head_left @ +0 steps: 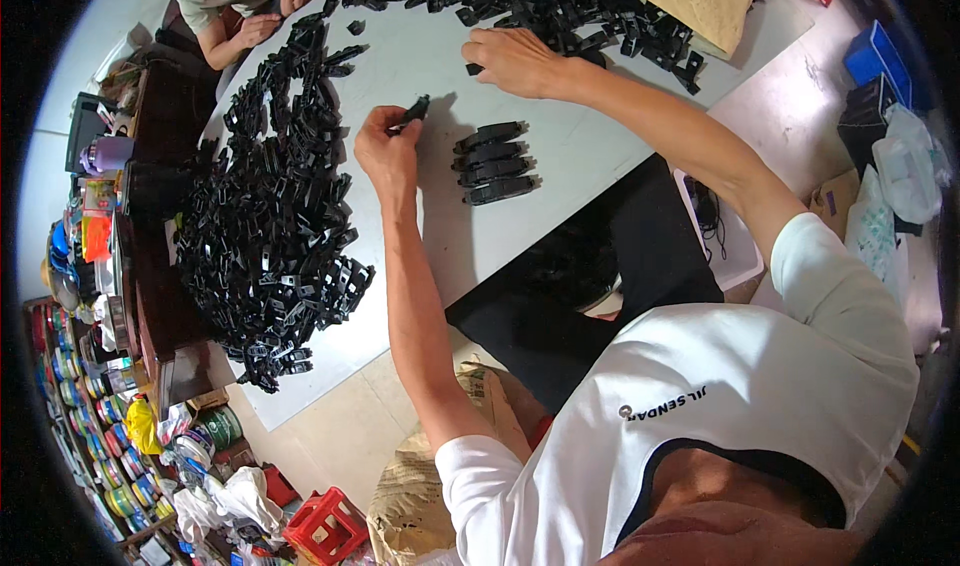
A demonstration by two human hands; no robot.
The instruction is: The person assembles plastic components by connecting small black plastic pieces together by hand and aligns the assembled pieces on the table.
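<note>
Across the pale smooth table (590, 156) I see a huge loose heap of black plastic clips (275, 226), hard and angular, which a stray elbow could spill over the near edge. Beside the row of four finished clips (492, 163), my left hand (385, 151) pinches one small clip (415, 111), apt to slip from so slight a grip. My right hand (515, 61) lies curled on the far pile (560, 11), perhaps closed on a piece, though I cannot tell.

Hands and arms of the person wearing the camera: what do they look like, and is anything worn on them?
Both hands are bare: no gloves, rings or watch show on the left hand or the right hand. The forearms are uncovered too. Short white sleeves of a white T-shirt end above the elbows, and the shirt has dark trim at its collar.
</note>
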